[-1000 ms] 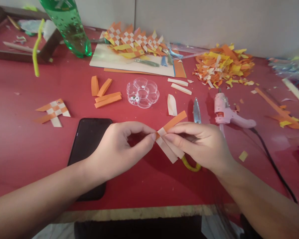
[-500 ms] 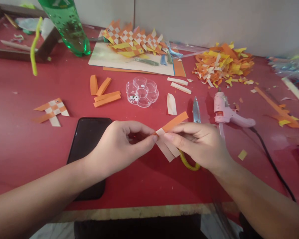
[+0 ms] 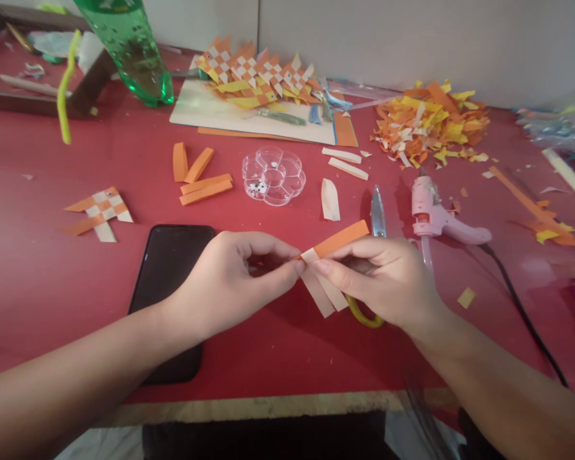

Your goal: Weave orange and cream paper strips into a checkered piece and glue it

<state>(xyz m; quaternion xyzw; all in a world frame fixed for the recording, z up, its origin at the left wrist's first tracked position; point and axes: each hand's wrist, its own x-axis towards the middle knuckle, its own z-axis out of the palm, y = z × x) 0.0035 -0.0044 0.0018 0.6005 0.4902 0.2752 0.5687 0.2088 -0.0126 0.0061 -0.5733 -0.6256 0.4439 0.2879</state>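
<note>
Between my hands, above the red table, are interlaced paper strips (image 3: 317,294), cream ones hanging down and an orange one (image 3: 341,237) slanting up to the right. My left hand (image 3: 242,281) pinches their left end between thumb and forefinger. On the right side, the thumb and fingers of my right hand (image 3: 381,275) press on the same strips. Under my right hand lie scissors (image 3: 377,211), blades pointing away, one yellow handle partly covered. A black phone (image 3: 172,268) lies beneath my left wrist. Off to the left is a woven orange and cream paper fish (image 3: 106,211).
Folded orange strips (image 3: 206,189) and a clear flower-shaped box (image 3: 273,177) lie ahead. A pink glue gun (image 3: 431,214) with a black cord is at right. Behind are woven fish (image 3: 249,70), paper scraps (image 3: 431,121) and a green bottle (image 3: 129,51).
The orange strip has tilted lower and reaches slightly farther right. The cream ends have swung a little right and down, spreading apart slightly. Both hands keep their pinch.
</note>
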